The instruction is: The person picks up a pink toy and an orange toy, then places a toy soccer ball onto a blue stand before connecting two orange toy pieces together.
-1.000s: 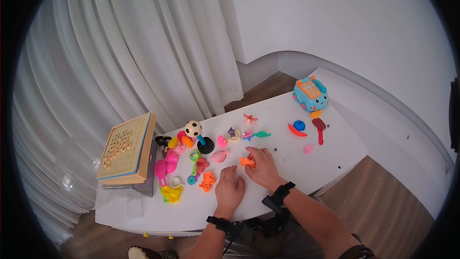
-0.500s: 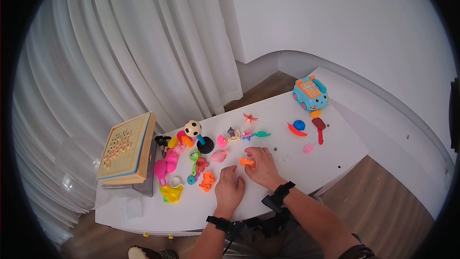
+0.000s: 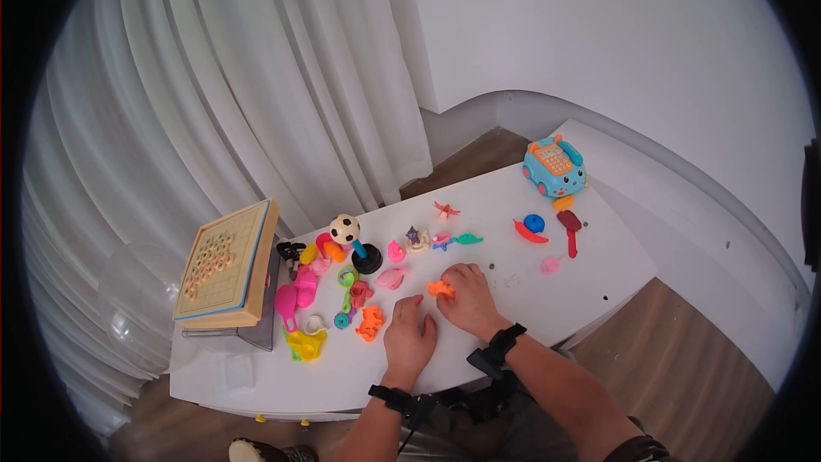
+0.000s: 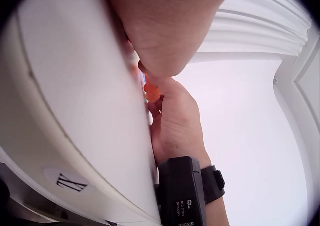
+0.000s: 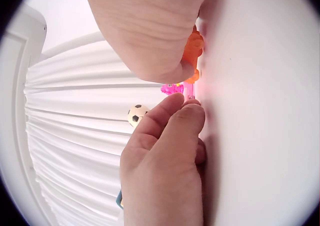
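My right hand (image 3: 469,299) is on the white table, its thumb and fingers around a small orange toy (image 3: 440,289) with rounded lobes. In the right wrist view the thumb tip presses against the orange toy's side, and the palm hides part of it. My left hand (image 3: 410,342) rests on the tabletop to the left, fingers loosely bent and holding nothing. Another orange toy piece (image 3: 369,323) lies just left of it. A pink toy (image 3: 392,279) sits beyond the two hands.
Small colourful toys crowd the left, among them a pink spoon (image 3: 286,304), a yellow piece (image 3: 307,345) and a soccer ball on a stand (image 3: 345,229). A board game box (image 3: 229,265) stands at the left end, a toy phone (image 3: 554,167) at the far right corner.
My right hand's fingers, stretched out beyond the orange toy before, have drawn in and curled closer about it. The left hand and the other toys have stayed put.
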